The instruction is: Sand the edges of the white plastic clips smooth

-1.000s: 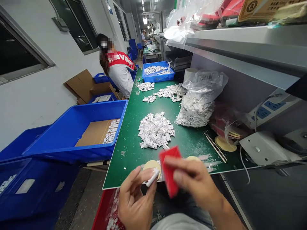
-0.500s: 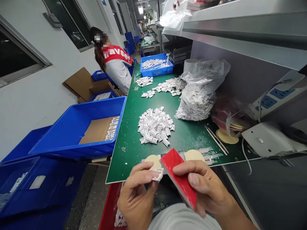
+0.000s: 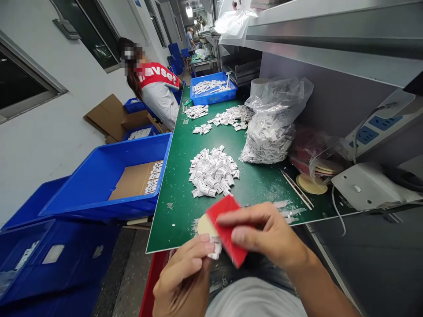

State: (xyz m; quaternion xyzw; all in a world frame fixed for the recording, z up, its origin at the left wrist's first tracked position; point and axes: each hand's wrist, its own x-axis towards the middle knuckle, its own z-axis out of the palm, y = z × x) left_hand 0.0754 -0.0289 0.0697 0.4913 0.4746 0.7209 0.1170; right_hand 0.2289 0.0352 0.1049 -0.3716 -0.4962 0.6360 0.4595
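Observation:
My left hand (image 3: 185, 275) is closed, pinching a small white plastic part (image 3: 216, 250) between thumb and fingers. A flat red sanding block (image 3: 228, 229) is gripped in my right hand (image 3: 261, 233), thumb on one side and fingers on the other. The block's left edge meets or nearly meets the white part; blur hides whether they touch. Just behind my hands, a round cream disc (image 3: 206, 225) lies at the table's near edge, partly covered. Beyond it is a heap of similar white parts (image 3: 213, 172) on the green table (image 3: 172, 185).
A clear bag of white parts (image 3: 269, 136) stands right of the heap, with metal tweezers (image 3: 296, 189) nearer me. Further back is a blue tray (image 3: 213, 97). A large blue bin (image 3: 99, 176) adjoins the left edge. A co-worker (image 3: 155, 88) sits beyond it. A shelf (image 3: 330, 39) overhangs the right.
The red block has swung left and right beside the white part, now further left than half a second ago. My left hand has turned the part and moved slightly lower. The view shifted a little.

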